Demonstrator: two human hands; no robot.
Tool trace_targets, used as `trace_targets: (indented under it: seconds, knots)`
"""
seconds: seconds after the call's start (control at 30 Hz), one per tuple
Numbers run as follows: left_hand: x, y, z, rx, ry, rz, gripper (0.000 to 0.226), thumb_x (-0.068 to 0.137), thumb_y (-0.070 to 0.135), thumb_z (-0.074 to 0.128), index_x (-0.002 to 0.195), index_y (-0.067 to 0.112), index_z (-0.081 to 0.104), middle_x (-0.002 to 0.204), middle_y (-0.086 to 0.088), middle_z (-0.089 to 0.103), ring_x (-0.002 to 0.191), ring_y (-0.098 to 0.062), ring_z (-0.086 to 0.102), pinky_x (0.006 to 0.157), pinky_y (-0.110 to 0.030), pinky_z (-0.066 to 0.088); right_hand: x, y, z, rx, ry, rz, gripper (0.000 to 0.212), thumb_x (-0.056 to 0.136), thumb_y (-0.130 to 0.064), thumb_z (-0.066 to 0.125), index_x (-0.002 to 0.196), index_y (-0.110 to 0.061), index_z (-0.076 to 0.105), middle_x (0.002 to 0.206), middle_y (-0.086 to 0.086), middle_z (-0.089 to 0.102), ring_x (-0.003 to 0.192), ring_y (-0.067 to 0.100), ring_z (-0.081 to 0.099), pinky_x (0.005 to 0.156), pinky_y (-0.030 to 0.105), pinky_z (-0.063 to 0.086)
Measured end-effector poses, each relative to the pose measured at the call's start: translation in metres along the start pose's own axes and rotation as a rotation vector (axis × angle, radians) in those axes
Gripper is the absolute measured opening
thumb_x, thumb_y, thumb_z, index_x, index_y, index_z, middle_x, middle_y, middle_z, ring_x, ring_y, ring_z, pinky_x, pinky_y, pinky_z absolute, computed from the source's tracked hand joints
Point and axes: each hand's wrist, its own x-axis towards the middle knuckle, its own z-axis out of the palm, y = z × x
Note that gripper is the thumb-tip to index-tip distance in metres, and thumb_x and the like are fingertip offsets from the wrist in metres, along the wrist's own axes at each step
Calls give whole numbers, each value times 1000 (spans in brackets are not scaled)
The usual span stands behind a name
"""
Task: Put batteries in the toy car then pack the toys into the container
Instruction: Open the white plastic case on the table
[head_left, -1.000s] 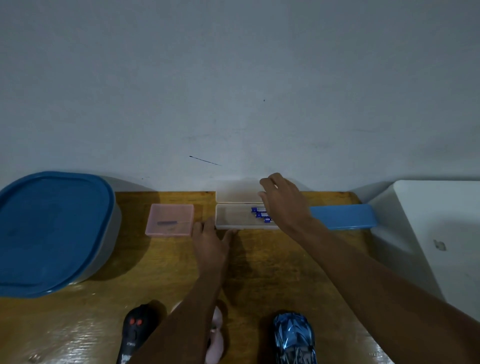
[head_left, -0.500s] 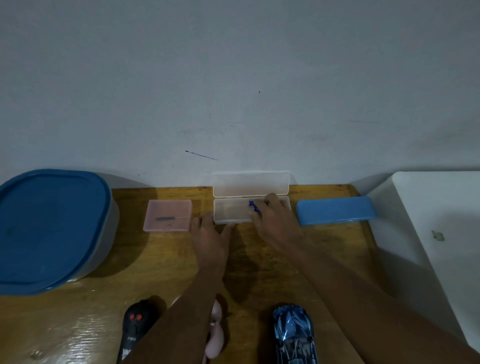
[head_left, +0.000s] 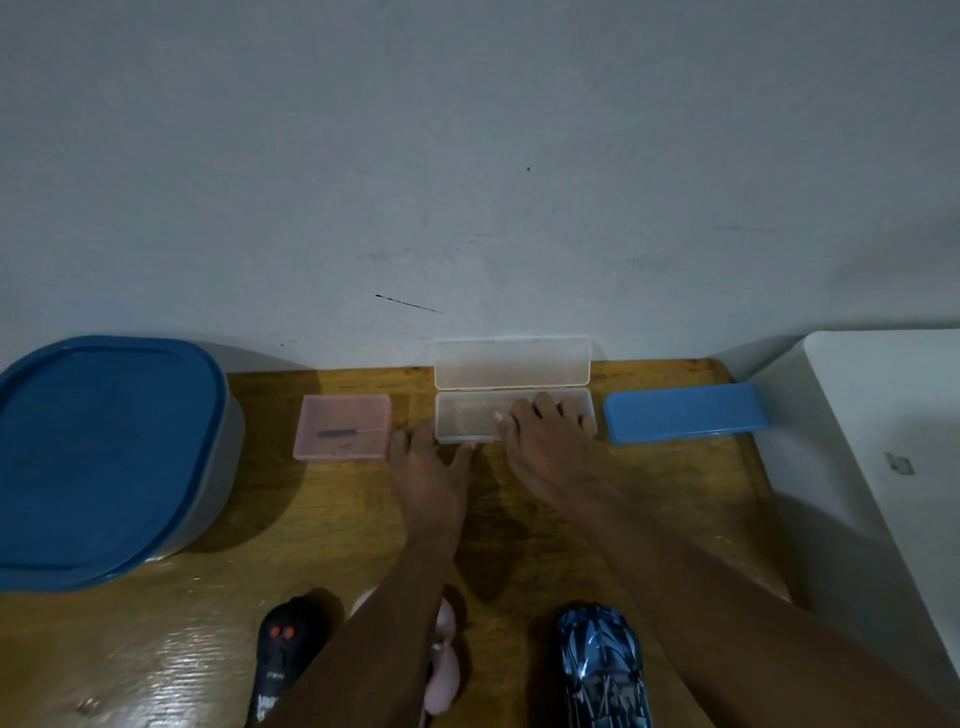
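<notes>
Barely begun, the right hand (head_left: 550, 441) curls its fingers into the open clear case (head_left: 467, 418) at twelve o'clock, contents hidden, left hand (head_left: 428, 467) flat bracing it, toy car (head_left: 602, 670) waiting at five o'clock, nothing packed.

Glossy wooden tabletop (head_left: 322, 525) butts against a plain grey-white wall (head_left: 467, 156). Wall has a short dark diagonal scratch (head_left: 409, 304) just above the table edge and a small dark speck (head_left: 528, 169) higher up. Small translucent pink plastic box (head_left: 343, 434), lid on, sits near the back edge; a thin dark tool with a metal tip (head_left: 347, 433) lies inside, roughly parallel to the wall. Flat blue rectangular plastic case (head_left: 685, 413), closed, sits at back right, slightly angled. White slab-like surface (head_left: 893, 436) sits right of the table, small dark mark (head_left: 898, 463) on top. Pale pink soft-looking object (head_left: 444, 670) at the near edge, mostly hidden; can't tell what it is.
</notes>
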Motion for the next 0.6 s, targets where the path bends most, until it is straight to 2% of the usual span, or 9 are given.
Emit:
trace_targets:
  seconds: [0.2,0.4,0.5,0.6]
  knots:
    - [0,1,0,-3,-4,-12,44,79,34,78,114,10,64,103,-9,60,99,-23,53,79,-35,49,6,-3,1,-41,29,46,45,99,-49,24,107,-20,59,112,5,57,107,28,50,90,46,38]
    - [0,1,-3,-27,-26,-25,51,78,36,79,118,9,64,108,-9,58,103,-25,54,84,-42,52,14,0,5,96,31,65,43,99,-49,32,109,-23,64,115,2,62,111,24,53,96,43,39]
    - [0,2,-6,-40,-31,-22,52,77,40,79,116,9,65,106,-8,57,102,-23,53,83,-40,51,19,1,3,193,88,82,43,98,-48,39,102,-18,69,105,2,68,100,21,60,89,38,44]
    - [0,1,-5,-46,-40,-34,47,79,39,77,114,9,65,103,-8,56,99,-24,52,80,-37,49,26,4,0,295,123,105,46,96,-50,42,85,-14,69,84,1,68,81,18,63,75,32,48]
